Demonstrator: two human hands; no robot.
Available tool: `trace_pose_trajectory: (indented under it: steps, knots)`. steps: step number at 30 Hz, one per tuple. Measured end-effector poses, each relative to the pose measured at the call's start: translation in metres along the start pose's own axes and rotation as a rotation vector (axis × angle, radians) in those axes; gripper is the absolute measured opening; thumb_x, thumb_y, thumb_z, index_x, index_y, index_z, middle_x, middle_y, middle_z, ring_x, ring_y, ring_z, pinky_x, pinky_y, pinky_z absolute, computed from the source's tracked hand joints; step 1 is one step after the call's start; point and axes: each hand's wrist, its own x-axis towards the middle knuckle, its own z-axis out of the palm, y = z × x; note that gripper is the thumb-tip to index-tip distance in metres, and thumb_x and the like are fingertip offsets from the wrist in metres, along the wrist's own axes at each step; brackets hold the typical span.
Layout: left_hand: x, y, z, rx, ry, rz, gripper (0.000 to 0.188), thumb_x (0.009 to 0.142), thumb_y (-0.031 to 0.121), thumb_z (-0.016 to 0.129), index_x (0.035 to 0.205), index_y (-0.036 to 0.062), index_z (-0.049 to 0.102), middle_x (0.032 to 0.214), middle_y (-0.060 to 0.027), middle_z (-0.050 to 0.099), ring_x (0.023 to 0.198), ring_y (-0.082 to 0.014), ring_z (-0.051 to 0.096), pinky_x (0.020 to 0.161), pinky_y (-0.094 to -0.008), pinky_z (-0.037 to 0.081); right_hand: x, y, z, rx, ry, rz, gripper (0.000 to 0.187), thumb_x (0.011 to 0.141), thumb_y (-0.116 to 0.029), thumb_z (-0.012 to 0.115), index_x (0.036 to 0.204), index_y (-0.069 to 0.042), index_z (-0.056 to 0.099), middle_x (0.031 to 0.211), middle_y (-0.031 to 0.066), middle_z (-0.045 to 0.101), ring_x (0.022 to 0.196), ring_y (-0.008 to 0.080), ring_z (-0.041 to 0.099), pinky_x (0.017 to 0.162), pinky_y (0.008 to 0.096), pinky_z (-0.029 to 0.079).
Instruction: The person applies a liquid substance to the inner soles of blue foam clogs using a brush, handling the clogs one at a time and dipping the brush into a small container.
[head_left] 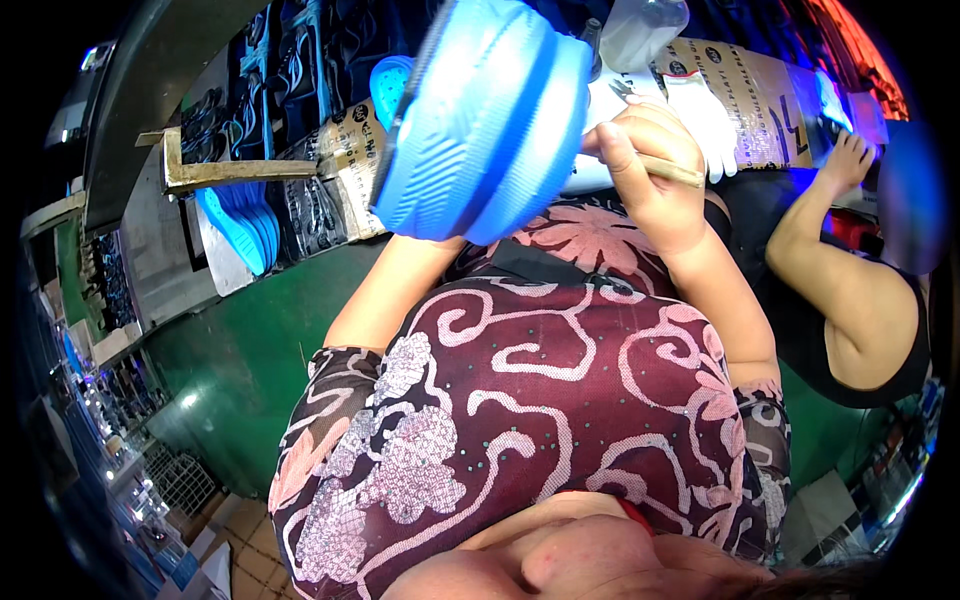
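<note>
Close in front of me is a bright blue ribbed foam shoe, tilted, with a dark edge along its left side. My left forearm rises behind it, and the shoe covers my left hand, which appears to hold it up. Just right of the shoe, my right hand is closed round a slim tool with a pale wooden handle. The handle's butt sticks out past the little-finger side. The tool's other end lies near the shoe's right side, and its shape cannot be made out.
Flat blue sole-shaped pieces lie at the left by a worn metal bracket. A perforated blue piece shows behind the shoe. White gloves, taped cardboard and a clear container are at the back right. Another person's arm reaches in.
</note>
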Motion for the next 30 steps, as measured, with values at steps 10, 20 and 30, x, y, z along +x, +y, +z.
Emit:
trace_pose_trajectory:
  steps: [10,20,30]
  knots:
    - [-0.007,-0.013,0.001,0.010,-0.061,-0.020,0.048,0.072,0.009,0.066,0.116,-0.0019,0.049,0.090,-0.0133,0.065,0.079,-0.0261,0.064,0.072,-0.0353,0.051,-0.001,-0.006,-0.002,-0.147,-0.006,-0.086,0.018,0.078,-0.014,0.065,0.062,-0.007,0.059,0.057,0.0049,0.053,0.056,0.0241,0.050,0.062,0.0325,0.037]
    - [-0.001,0.006,-0.011,-0.879,-0.125,-0.919,0.047,0.079,0.016,0.061,0.118,-0.0021,0.041,0.094,-0.0123,0.061,0.070,-0.0157,0.063,0.056,-0.0244,0.052,-0.033,0.028,-0.041,0.468,0.401,0.473,0.033,0.093,-0.021,0.047,0.077,0.004,0.062,0.071,0.0068,0.059,0.063,0.0117,0.050,0.063,0.0247,0.040]
    - [-0.004,0.001,-0.003,-1.464,-0.014,-1.521,0.020,0.079,0.007,0.058,0.098,0.0006,0.053,0.084,-0.0110,0.062,0.055,-0.0180,0.059,0.048,-0.0228,0.051,-0.044,0.037,-0.043,0.724,0.523,0.637,0.035,0.094,-0.025,0.047,0.076,0.002,0.060,0.077,0.0109,0.060,0.067,0.0125,0.047,0.064,0.0253,0.038]
